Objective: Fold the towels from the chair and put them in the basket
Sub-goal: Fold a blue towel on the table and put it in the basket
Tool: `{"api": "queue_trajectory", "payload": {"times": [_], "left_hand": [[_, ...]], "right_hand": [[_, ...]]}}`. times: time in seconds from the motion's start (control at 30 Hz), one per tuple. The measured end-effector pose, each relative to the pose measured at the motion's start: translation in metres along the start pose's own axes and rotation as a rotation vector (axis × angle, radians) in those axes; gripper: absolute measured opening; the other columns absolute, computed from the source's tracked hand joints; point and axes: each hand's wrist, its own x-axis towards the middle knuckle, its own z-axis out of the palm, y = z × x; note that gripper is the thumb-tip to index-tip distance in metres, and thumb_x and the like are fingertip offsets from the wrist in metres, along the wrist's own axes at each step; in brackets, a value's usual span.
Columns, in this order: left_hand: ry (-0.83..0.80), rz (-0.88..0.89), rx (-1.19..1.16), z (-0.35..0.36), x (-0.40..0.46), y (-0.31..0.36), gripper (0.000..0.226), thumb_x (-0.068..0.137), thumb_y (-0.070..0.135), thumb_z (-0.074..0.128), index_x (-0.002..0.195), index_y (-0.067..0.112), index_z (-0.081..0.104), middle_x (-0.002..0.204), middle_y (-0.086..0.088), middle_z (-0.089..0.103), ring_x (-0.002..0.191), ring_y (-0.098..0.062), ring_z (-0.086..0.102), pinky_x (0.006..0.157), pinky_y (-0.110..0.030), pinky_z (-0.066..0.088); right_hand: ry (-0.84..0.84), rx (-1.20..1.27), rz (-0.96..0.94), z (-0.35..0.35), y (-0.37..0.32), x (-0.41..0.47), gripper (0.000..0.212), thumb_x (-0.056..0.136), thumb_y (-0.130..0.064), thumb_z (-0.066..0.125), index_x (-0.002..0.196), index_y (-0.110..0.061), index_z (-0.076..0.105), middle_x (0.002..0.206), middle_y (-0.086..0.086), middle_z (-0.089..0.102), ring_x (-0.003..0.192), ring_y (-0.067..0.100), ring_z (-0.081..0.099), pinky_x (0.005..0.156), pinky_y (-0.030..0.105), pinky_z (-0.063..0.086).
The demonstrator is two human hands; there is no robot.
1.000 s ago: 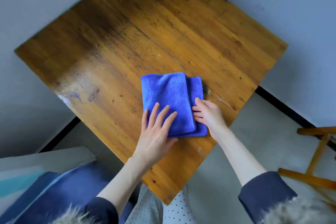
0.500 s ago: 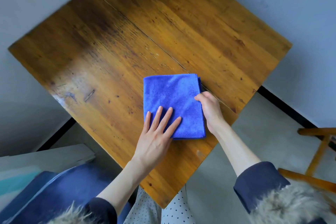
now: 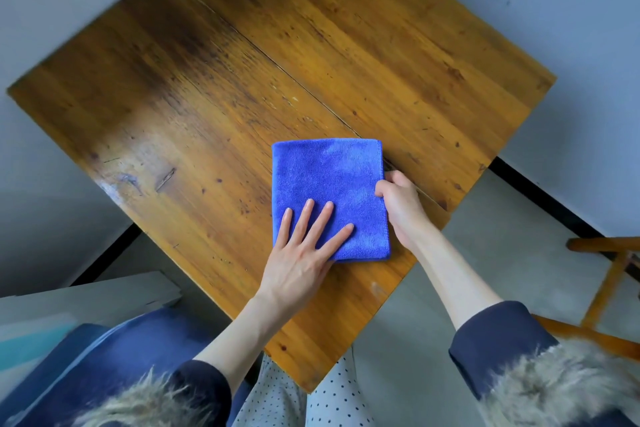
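closest to me i see dark navy sleeves [image 3: 498,343] with pale fur trim, pushed up off both forearms, and white trousers with small dark dots [image 3: 332,402] below the near corner of the table. at lower left there is a blue padded shape [image 3: 114,360] beside a pale grey slab; i cannot tell what either is.

my left hand [image 3: 304,253] lies palm down on the near left part of the folded blue microfibre towel [image 3: 329,184]. its four fingers [image 3: 320,222] are straight and spread, flat on the cloth, holding nothing; the heel of the hand sits on the bare wood just off the towel's near edge.

my right hand [image 3: 398,204] is at the towel's right edge, about halfway along it. its fingers are curled and pinch that edge, thumb on top of the cloth and the other fingertips tucked out of my sight at the edge.

the towel is a neat rectangle, flat on the worn square wooden table [image 3: 214,87], near the table's near right edge. a dark seam in the boards runs diagonally and passes under the towel's far right corner.

off to the right, over grey floor, stands part of an orange-brown wooden chair frame [image 3: 606,274]. beyond the table are pale grey walls with a black skirting strip [image 3: 540,198].
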Motion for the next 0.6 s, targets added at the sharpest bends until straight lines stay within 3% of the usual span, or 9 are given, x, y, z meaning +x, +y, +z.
{"api": "queue_trajectory", "payload": {"times": [0.17, 0.27, 0.33, 0.43, 0.5, 0.6], "left_hand": [[-0.08, 0.016, 0.001, -0.003, 0.0, 0.0, 0.053, 0.089, 0.046, 0.049, 0.139, 0.031, 0.04, 0.146, -0.01, 0.039, 0.133, -0.039, 0.036, 0.105, -0.059, 0.029], [-0.158, 0.042, -0.15, -0.005, 0.0, 0.0, 0.055, 0.094, 0.052, 0.029, 0.144, 0.03, 0.032, 0.153, -0.006, 0.023, 0.141, -0.034, 0.016, 0.114, -0.054, 0.013], [-0.158, 0.098, -0.368, -0.009, 0.0, -0.002, 0.05, 0.098, 0.043, 0.026, 0.143, 0.023, 0.034, 0.154, -0.002, 0.02, 0.144, -0.027, 0.011, 0.117, -0.046, 0.01], [0.025, 0.075, -0.453, -0.012, 0.003, -0.013, 0.038, 0.095, 0.011, 0.039, 0.132, 0.007, 0.049, 0.146, -0.013, 0.038, 0.139, -0.034, 0.026, 0.112, -0.05, 0.024], [0.128, 0.003, -0.351, -0.014, 0.013, -0.021, 0.044, 0.087, -0.006, 0.049, 0.13, 0.002, 0.051, 0.143, -0.018, 0.041, 0.135, -0.04, 0.03, 0.11, -0.055, 0.026], [0.164, -0.061, -0.203, -0.015, 0.035, -0.031, 0.046, 0.086, -0.004, 0.052, 0.132, 0.0, 0.048, 0.144, -0.021, 0.038, 0.134, -0.044, 0.03, 0.11, -0.055, 0.024]], "right_hand": [[-0.014, 0.05, -0.02, -0.001, 0.001, -0.002, 0.015, 0.086, -0.003, 0.044, 0.094, -0.012, 0.052, 0.099, 0.011, 0.062, 0.091, 0.024, 0.058, 0.083, 0.041, 0.047], [0.131, -0.07, -0.135, 0.002, 0.003, -0.003, 0.011, 0.087, -0.006, 0.049, 0.091, -0.017, 0.05, 0.089, 0.001, 0.061, 0.089, 0.021, 0.058, 0.079, 0.033, 0.044], [0.26, -0.229, -0.228, 0.005, 0.009, -0.007, 0.015, 0.087, -0.009, 0.052, 0.1, -0.016, 0.05, 0.091, 0.0, 0.056, 0.092, 0.022, 0.055, 0.075, 0.025, 0.038], [0.352, -0.359, -0.356, 0.01, 0.022, -0.02, 0.027, 0.087, -0.008, 0.054, 0.113, -0.006, 0.051, 0.106, 0.01, 0.055, 0.1, 0.026, 0.052, 0.077, 0.018, 0.033], [0.447, -0.583, -0.513, 0.011, 0.029, -0.029, 0.034, 0.086, -0.01, 0.055, 0.12, -0.005, 0.051, 0.114, 0.014, 0.054, 0.105, 0.031, 0.051, 0.085, 0.03, 0.038], [0.454, -0.985, -0.828, 0.013, 0.034, -0.03, 0.04, 0.085, -0.01, 0.055, 0.125, -0.004, 0.053, 0.129, 0.018, 0.053, 0.118, 0.036, 0.05, 0.093, 0.047, 0.042]]}}
